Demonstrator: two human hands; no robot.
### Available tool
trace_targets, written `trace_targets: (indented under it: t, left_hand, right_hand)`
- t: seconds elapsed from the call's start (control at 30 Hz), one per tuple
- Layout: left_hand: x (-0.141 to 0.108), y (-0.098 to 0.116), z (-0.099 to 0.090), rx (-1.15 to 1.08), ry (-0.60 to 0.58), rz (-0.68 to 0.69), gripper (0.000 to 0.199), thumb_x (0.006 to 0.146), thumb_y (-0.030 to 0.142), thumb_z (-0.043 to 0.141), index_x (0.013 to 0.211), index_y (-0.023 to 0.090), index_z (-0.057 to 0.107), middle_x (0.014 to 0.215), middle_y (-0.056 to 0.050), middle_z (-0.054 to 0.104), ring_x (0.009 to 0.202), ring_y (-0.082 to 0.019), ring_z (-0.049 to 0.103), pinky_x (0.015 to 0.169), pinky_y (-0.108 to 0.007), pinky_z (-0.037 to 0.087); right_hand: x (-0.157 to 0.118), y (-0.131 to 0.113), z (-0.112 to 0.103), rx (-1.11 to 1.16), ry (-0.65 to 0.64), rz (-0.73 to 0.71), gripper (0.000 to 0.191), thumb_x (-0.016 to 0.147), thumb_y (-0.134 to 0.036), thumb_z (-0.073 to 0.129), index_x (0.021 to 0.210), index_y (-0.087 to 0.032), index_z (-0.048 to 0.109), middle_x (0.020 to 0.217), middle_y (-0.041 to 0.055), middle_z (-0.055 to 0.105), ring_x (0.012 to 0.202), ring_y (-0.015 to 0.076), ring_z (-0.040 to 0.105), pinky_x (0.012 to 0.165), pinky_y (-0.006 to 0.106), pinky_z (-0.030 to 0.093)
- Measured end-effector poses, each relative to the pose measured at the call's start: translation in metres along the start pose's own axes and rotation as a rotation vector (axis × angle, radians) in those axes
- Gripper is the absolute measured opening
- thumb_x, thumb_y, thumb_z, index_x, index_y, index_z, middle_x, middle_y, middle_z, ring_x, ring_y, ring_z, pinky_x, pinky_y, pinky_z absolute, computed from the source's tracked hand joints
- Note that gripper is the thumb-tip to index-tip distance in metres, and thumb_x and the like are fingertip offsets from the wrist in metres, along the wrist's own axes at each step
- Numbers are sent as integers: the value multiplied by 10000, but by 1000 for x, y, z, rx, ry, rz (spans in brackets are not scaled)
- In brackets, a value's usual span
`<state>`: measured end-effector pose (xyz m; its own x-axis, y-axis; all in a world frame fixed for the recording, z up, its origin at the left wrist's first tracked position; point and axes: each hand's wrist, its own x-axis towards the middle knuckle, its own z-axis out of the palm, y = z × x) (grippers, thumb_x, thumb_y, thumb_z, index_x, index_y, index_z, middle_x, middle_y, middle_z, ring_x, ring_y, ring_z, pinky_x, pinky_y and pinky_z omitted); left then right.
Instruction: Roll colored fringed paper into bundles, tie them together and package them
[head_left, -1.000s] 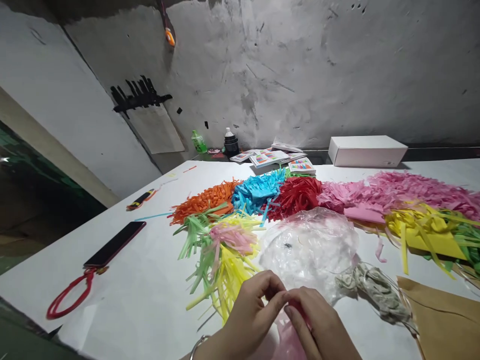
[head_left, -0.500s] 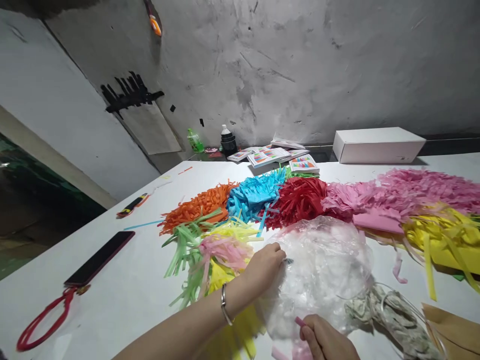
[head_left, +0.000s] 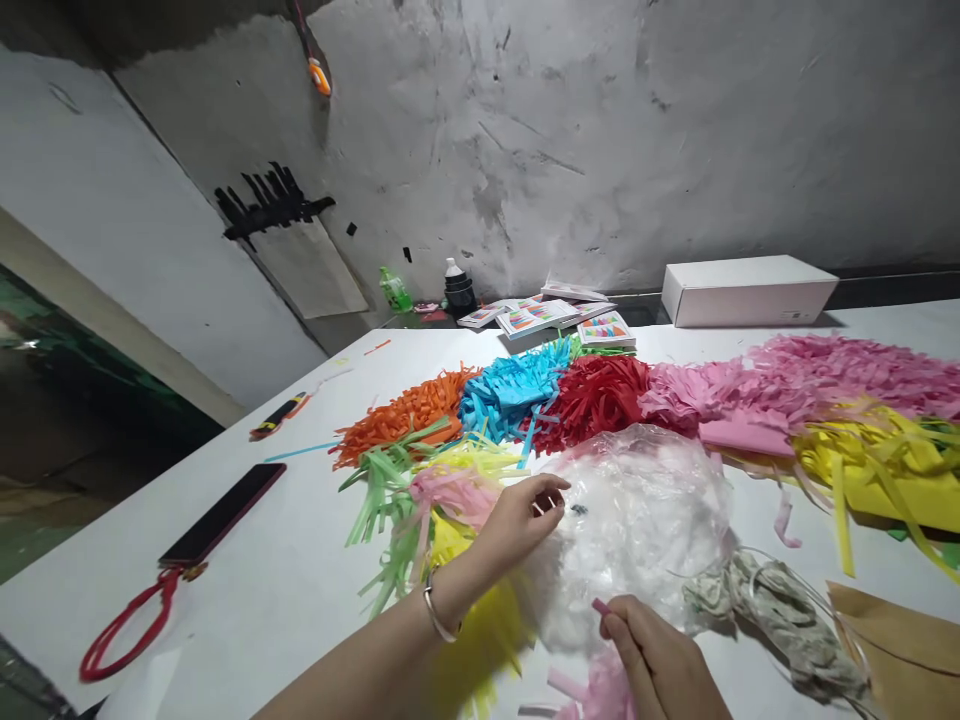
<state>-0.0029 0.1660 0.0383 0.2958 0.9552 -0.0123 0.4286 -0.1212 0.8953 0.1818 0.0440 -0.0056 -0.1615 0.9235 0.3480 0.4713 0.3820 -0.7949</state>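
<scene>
Right hand [head_left: 664,660], toward the counter's [head_left: 247,600] near edge: fingers closed on a pink strip [head_left: 599,606], its tip protruding | Left hand [head_left: 521,518], near the clear plastic bag [head_left: 645,520]: fingers curled, partly open, nothing visible held | Beyond: orange fringe [head_left: 416,408], blue fringe [head_left: 511,388], red fringe [head_left: 600,398], side by side | Far edge: white box [head_left: 746,292], right of printed packs [head_left: 536,318]

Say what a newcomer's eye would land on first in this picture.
Probably the vivid fringed paper bundles across the white table: the orange bundle, the sky-blue bundle and the deep-red bundle, with the pink fringes farther right. Next, perhaps, the crumpled clear plastic bag in front of them: the empty left hand is by its left side, while the right hand pinches a small pink strip near its front.
</scene>
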Motion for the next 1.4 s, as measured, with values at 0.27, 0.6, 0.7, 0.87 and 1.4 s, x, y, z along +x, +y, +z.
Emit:
trace_targets:
  t: [0.27,0.6,0.7,0.87,1.4]
  left_hand:
    - [-74,32,29,-765,-10,-310,389,624,417,879,760,115,675,656,-18,613,507,-69,492,477,-189,389]
    - [-104,42,54,-1030,127,-312,326,563,323,959,671,124,724,575,-1,636,486,-72,520,458,-185,398]
    - [-106,40,55,-981,162,-267,321,587,345,946,676,129,725,572,4,630,486,-76,512,462,-193,408]
    - [-105,35,55,-849,149,-180,298,642,355,913,697,127,731,573,-3,626,501,-92,515,478,-211,432]
    - [-107,40,50,-665,81,-145,344,703,423,859,688,140,663,557,21,564,494,-93,506,508,-216,424]
  right_hand:
    - [0,-19,-15,45,102,-193,184,1048,-242,384,968,-260,549,790,-21,610,702,144,609,664,231,463]
    - [-2,-28,-17,-85,58,-283,258,1031,-182,372,826,-232,522,693,-19,565,625,149,540,609,263,398]
    - [1,-33,-25,-133,-15,-325,269,1029,-172,367,813,-230,517,695,-21,579,619,144,542,592,257,393]
    - [4,-38,-35,-183,-34,-346,305,1033,-186,359,755,-228,477,646,-35,549,578,130,524,558,248,378]
    - [4,-35,-32,-134,-102,-326,304,1041,-201,344,800,-223,528,686,-20,589,622,134,552,583,248,399]
